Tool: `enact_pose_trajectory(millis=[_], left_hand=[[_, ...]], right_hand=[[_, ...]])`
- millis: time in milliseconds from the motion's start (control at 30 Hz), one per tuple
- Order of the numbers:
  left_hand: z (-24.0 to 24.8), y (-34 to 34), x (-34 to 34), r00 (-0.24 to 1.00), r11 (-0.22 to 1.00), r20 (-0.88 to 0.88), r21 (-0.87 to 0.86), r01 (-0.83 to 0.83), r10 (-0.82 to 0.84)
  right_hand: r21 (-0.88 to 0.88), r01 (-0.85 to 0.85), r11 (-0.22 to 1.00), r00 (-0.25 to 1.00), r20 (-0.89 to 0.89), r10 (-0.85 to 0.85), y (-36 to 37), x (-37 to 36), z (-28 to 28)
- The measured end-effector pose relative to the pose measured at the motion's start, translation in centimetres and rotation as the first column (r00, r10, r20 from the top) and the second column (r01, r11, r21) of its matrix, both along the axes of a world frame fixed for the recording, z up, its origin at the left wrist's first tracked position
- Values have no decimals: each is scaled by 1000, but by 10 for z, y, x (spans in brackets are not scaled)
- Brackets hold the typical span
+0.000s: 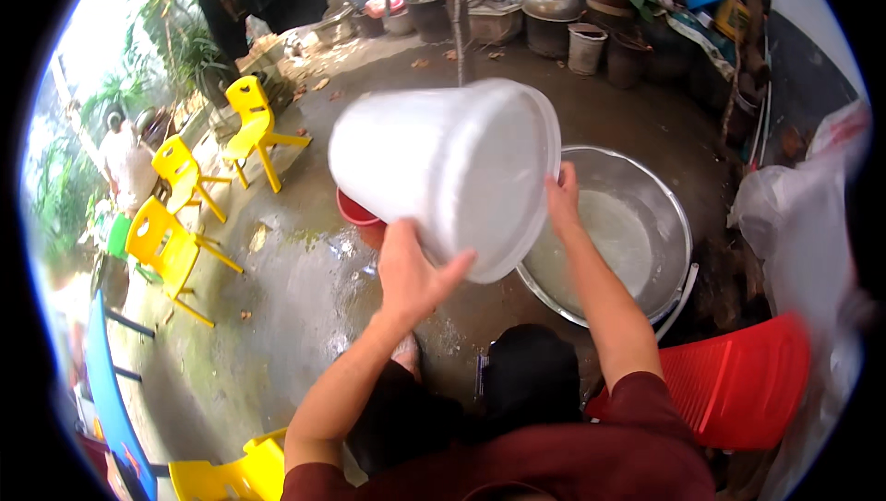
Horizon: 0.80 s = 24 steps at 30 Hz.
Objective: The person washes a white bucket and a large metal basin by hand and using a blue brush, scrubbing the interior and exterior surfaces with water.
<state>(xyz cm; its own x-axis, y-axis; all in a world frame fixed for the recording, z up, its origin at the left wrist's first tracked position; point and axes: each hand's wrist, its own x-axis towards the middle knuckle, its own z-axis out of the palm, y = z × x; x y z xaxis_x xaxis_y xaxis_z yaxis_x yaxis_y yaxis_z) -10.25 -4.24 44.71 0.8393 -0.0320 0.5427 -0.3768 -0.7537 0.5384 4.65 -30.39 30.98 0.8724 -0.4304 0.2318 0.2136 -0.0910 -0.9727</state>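
A large white plastic bucket (397, 150) is held up in front of me, tipped onto its side. Its wider, rimmed end faces right and toward me; whether a lid covers it I cannot tell. My left hand (413, 278) grips the near lower side, thumb stretched toward the rim. On the right, my right hand (564, 201) has hold of the rim's edge. Behind that hand, a wide metal basin (681, 215) with cloudy water (614, 238) in it rests on the ground. A red bucket (355, 209) shows partly behind the white one.
Several yellow chairs (251, 127) stand at the left, near a blue table (113, 409). A ribbed red plastic thing (738, 381) lies at my right, beside plastic sheeting (803, 215). Pots and a lidded metal pot (552, 17) line the far wall. The concrete floor (295, 335) looks wet.
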Motion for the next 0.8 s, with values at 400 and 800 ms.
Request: enact_pose_trajectory(millis=[400,800], left_hand=[[-86,113,24,597,552,-650,-744,-375,-471],[-102,139,12,589,535,-685,-718,-444,-430]], right_hand=[[-674,-41,737,993,54,105,55,-16,72],[-217,-295,930,935,-264,235,75,-31,70]])
